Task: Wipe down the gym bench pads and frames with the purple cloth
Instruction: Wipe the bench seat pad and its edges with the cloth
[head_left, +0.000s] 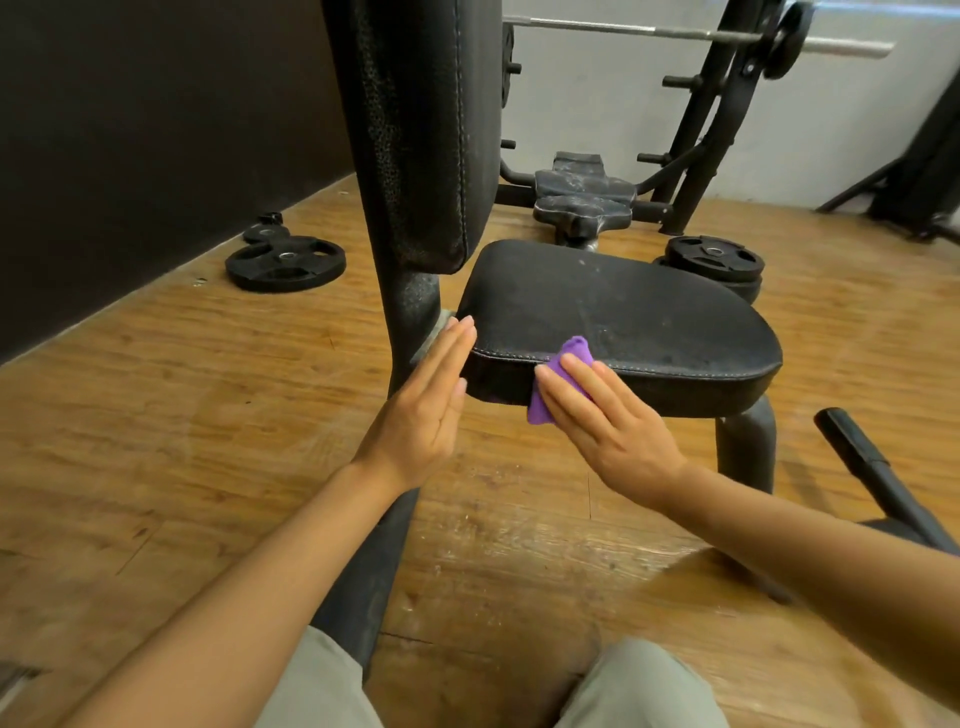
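Centre of frame: my right hand (608, 421) lies flat, fingers straight, pressing the cloth (558, 376) against the front edge of the seat pad (623, 312). Cloth is bunched small and folded over the stitched seam, half on top, half down the side face. My left hand (426, 400) is open too, fingers together, its tips touching the pad's left corner and holding nothing.

Pad top looks dusty, pale specks toward the back. Judgement: the cloth covers little, so spread it wider under the palm, work along the seam in overlapping passes, then across the top. Left hand steadies the pad. Back pad (415, 130) and post (410, 322), upper left, look speckled and still need doing.
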